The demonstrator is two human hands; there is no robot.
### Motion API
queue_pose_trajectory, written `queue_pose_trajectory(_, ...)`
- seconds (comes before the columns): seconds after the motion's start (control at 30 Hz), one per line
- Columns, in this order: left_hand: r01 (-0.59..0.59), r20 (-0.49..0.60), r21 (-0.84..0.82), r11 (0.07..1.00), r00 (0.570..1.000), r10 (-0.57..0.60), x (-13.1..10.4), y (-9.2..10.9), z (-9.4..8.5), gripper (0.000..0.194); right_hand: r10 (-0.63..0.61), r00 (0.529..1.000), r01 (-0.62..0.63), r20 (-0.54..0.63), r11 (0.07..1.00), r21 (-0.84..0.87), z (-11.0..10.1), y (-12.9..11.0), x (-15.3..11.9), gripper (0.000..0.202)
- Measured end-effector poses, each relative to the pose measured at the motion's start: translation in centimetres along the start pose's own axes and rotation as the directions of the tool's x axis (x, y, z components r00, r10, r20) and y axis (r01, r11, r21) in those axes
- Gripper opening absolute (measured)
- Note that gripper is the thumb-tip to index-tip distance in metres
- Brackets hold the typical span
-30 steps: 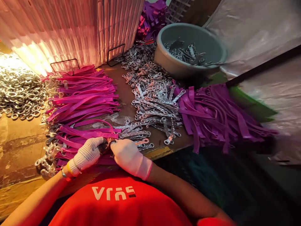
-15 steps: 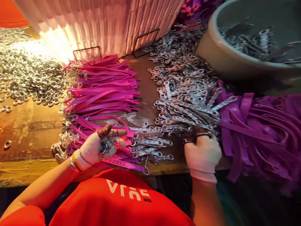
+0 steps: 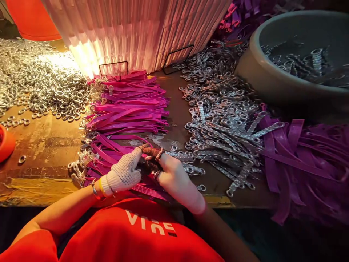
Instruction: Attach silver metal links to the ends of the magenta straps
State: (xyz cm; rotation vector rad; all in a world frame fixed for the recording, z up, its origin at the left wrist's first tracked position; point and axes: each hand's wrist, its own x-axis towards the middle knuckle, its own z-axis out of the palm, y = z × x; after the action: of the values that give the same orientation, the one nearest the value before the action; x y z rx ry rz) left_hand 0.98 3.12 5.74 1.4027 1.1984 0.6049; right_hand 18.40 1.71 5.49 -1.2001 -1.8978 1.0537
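Observation:
My left hand (image 3: 125, 173), in a white dotted glove with dark fingertips, is closed with its back toward me, so the metal rings in its palm are hidden. Its fingertips meet those of my gloved right hand (image 3: 176, 176), pinched together; what lies between them is too dark and covered to make out. Under and behind both hands lie bright pink straps (image 3: 128, 109) in a row, with metal pieces at their left ends. Several silver twisted links (image 3: 195, 169) show just beyond my right hand.
A heap of silver rings (image 3: 62, 96) lies at the left. To the right is a large pile of twisted metal links (image 3: 223, 134), beside purple straps (image 3: 305, 163) and a grey tub (image 3: 256, 63). A ribbed translucent panel (image 3: 136, 32) stands behind; an orange container (image 3: 5, 143) is far left.
My right hand has come left from the link pile to meet my left hand. My left hand, which lay palm up with metal rings in it, has turned over and closed.

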Motion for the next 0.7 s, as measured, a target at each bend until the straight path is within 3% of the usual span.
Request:
queue_pose_trajectory(0.1,0.084,0.033,-0.132,0.988,0.996,-0.080,-0.3,0.0,0.2,0.032,0.064,0.992,-0.063,-0.110,0.998,0.018,0.3,0.4,-0.3,0.044)
queue_pose_trajectory(0.2,0.160,0.082,-0.226,0.961,0.986,-0.145,-0.5,-0.1,0.2,0.035,0.047,0.983,-0.070,-0.176,0.990,-0.126,0.4,0.8,-1.1,0.043)
queue_pose_trajectory(0.37,0.130,0.107,-0.131,0.983,0.987,-0.116,-0.5,-0.3,-0.3,0.026,0.019,0.996,-0.049,-0.092,0.941,-0.334,0.3,0.6,-1.6,0.060)
queue_pose_trajectory(0.47,0.149,0.171,-0.092,0.985,0.976,-0.132,-0.2,0.2,-0.9,0.030,-0.040,0.999,0.039,0.001,0.975,-0.220,-0.6,0.6,-1.4,0.065)
queue_pose_trajectory(0.6,0.242,0.329,-0.188,0.952,0.929,-0.171,0.1,1.2,-1.4,0.045,-0.122,0.992,0.119,-0.033,0.990,-0.078,-1.9,0.9,-1.1,0.056)
queue_pose_trajectory(0.7,0.263,0.369,-0.232,0.936,0.915,-0.166,0.4,1.4,-0.9,0.045,-0.159,0.987,0.161,0.037,0.986,-0.048,-1.8,1.0,-1.1,0.048)
